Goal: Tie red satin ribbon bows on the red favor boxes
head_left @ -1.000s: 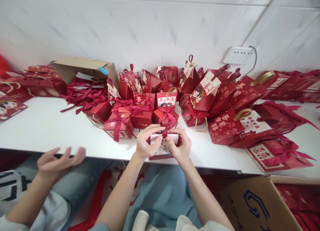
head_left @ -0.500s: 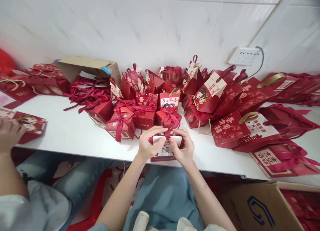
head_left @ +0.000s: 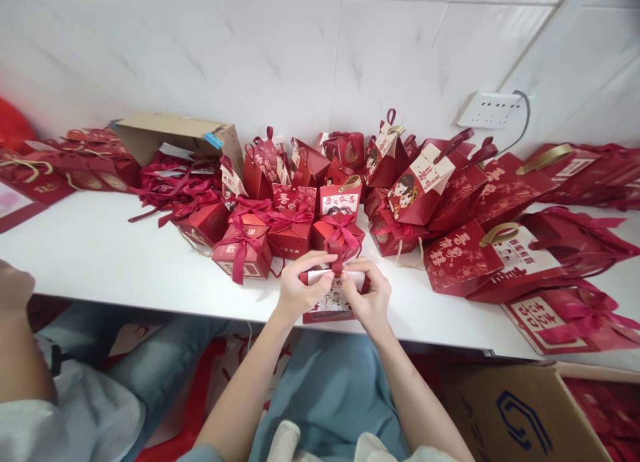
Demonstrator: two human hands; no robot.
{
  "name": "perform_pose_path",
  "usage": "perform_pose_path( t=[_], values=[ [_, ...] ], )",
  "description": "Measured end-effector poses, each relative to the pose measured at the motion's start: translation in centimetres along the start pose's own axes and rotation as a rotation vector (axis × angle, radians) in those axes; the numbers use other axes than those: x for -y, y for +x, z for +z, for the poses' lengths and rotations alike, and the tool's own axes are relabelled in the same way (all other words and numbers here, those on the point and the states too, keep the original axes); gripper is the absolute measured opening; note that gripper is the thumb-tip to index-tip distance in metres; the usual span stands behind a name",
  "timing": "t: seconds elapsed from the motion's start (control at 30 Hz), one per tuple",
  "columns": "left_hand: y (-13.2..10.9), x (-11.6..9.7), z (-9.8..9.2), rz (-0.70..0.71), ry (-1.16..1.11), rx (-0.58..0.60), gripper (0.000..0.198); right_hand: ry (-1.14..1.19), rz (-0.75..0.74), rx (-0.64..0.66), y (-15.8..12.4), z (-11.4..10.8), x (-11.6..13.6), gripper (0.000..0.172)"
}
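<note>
A small red and white gift box [head_left: 330,302] stands at the table's front edge, directly before me. A dark red ribbon loop [head_left: 335,252] rises from its top. My left hand [head_left: 304,285] grips the box's upper left side, thumb on the front flap and fingers behind. On the opposite side my right hand [head_left: 369,290] does the same, its thumb close to the left one. Both thumbs press just below the ribbon. Right behind the hands sits a red box with a bow [head_left: 338,232]; another bow-tied box [head_left: 243,249] stands to the left.
Many red gift boxes [head_left: 465,255] crowd the table's back and right. An open cardboard carton [head_left: 175,123] with ribbons lies back left. A co-worker's hand [head_left: 14,289] is at the left edge. A larger carton [head_left: 495,409] stands below right. The wall has a socket strip [head_left: 489,111].
My hands and the gift box hold almost the same position. At the left, the co-worker's hand has moved, and the box it held is out of sight.
</note>
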State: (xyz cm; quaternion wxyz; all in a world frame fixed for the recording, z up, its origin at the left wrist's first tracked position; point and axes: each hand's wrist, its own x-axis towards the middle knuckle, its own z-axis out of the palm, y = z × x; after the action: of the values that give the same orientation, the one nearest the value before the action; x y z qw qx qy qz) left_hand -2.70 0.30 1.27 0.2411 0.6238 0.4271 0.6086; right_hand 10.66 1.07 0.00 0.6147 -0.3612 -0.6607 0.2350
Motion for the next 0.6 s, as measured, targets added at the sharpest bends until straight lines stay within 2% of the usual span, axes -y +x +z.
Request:
perform_pose_path(
  t=[0.13,0.33,0.6],
  values=[
    [-0.04,0.02,0.09,0.000,-0.016,-0.004,0.021,-0.029,0.008,-0.015,0.08,0.02,0.28,0.007],
    [-0.17,-0.14,0.07,-0.021,-0.012,-0.001,0.022,-0.042,-0.039,-0.034,-0.17,-0.01,0.03,0.021],
    [-0.09,-0.49,0.09,-0.037,-0.009,-0.003,0.022,-0.059,0.028,-0.050,-0.26,0.26,0.14,0.011]
  ],
)
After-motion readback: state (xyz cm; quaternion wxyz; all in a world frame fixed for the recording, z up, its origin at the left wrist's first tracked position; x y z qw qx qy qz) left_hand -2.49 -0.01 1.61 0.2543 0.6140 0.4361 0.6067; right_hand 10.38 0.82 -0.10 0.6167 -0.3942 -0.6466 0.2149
